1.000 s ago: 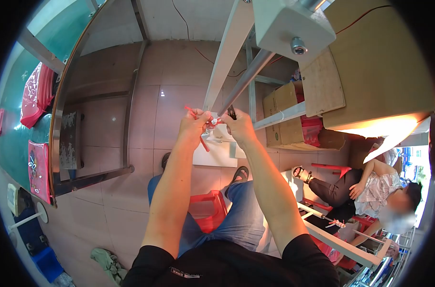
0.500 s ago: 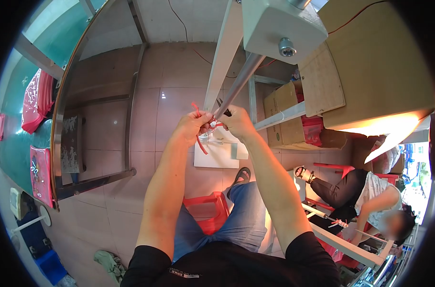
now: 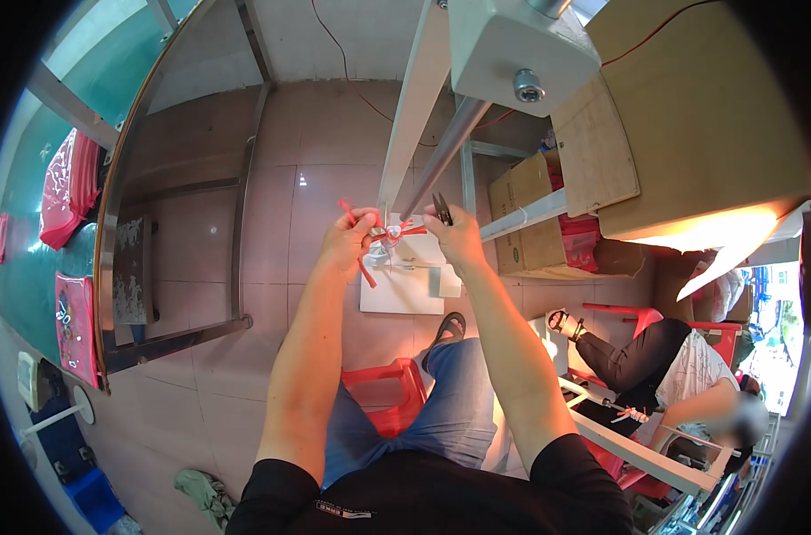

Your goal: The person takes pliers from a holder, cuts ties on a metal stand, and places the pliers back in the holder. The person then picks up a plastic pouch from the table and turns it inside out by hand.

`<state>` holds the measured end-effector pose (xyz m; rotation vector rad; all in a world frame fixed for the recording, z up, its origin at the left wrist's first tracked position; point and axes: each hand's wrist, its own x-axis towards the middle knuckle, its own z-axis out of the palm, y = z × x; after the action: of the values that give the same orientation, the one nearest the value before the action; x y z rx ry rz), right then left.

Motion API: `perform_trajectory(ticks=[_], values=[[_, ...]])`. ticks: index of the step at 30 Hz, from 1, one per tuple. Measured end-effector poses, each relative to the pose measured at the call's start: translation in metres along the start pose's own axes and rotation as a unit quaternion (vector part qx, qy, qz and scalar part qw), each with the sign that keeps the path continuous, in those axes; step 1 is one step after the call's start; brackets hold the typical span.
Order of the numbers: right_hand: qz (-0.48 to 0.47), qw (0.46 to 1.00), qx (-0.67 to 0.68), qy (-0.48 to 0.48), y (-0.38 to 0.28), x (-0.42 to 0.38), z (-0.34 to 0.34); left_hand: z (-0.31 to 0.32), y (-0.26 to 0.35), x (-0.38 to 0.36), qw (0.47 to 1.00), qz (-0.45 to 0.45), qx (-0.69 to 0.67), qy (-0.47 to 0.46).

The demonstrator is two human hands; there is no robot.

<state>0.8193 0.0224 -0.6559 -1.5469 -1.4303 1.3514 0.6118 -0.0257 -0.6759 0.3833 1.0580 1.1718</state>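
Observation:
My left hand [image 3: 350, 238] pinches a red strip [image 3: 368, 273], whose ends stick out above and below the fingers. My right hand [image 3: 456, 234] is closed round small dark scissors [image 3: 442, 209], their tips pointing up and away from me. Between the two hands, red strips [image 3: 412, 229] are gathered at a small white and metal fitting [image 3: 392, 234] on the machine. A red piece reaches from this fitting to the fingertips of my right hand. Under the hands lies the white machine base [image 3: 397, 292].
A metal rod [image 3: 446, 156] and white machine head [image 3: 521, 62] rise ahead. Cardboard boxes [image 3: 708, 125] stand at the right, a steel-framed table [image 3: 111, 214] at the left. Another person [image 3: 691, 374] sits at the lower right, near a metal frame [image 3: 637, 450].
My hands have moved apart, the left one leftward and the right one rightward. More of the red strips and the scissors shows now. The other person's head and arm have shifted.

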Motion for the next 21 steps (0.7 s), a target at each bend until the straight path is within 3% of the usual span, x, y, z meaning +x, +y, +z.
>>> perform_trajectory(ticks=[2,3,5,8,9,11,15,17,21], values=[[0.007,1.0,-0.004,0.009,0.013,-0.002,0.001,0.001,-0.013,-0.006,0.996,0.071,0.032,0.044],[-0.008,1.0,0.002,0.004,0.021,-0.005,0.003,-0.004,-0.025,-0.006,0.996,0.068,0.031,0.045],[-0.029,1.0,0.008,-0.003,0.022,-0.005,0.006,-0.015,-0.041,0.001,0.982,0.048,0.171,0.07],[-0.033,0.999,0.001,-0.016,0.026,-0.014,0.01,-0.016,-0.05,-0.009,0.989,0.05,0.13,0.045],[0.004,1.0,0.006,-0.022,0.029,-0.015,0.011,-0.012,-0.052,-0.011,0.989,0.049,0.131,0.045],[0.042,0.999,0.012,-0.03,0.036,-0.02,0.015,-0.003,-0.059,-0.015,0.98,0.139,0.132,0.056],[0.054,0.997,0.054,-0.023,0.052,-0.036,0.034,-0.011,-0.074,-0.023,0.976,0.072,0.185,0.087],[0.05,0.995,0.085,-0.016,0.055,-0.041,0.044,-0.003,-0.07,-0.035,0.993,0.016,0.089,0.08],[0.086,0.979,0.185,-0.007,0.049,-0.056,0.057,0.004,-0.073,-0.044,0.996,0.014,0.025,0.09]])
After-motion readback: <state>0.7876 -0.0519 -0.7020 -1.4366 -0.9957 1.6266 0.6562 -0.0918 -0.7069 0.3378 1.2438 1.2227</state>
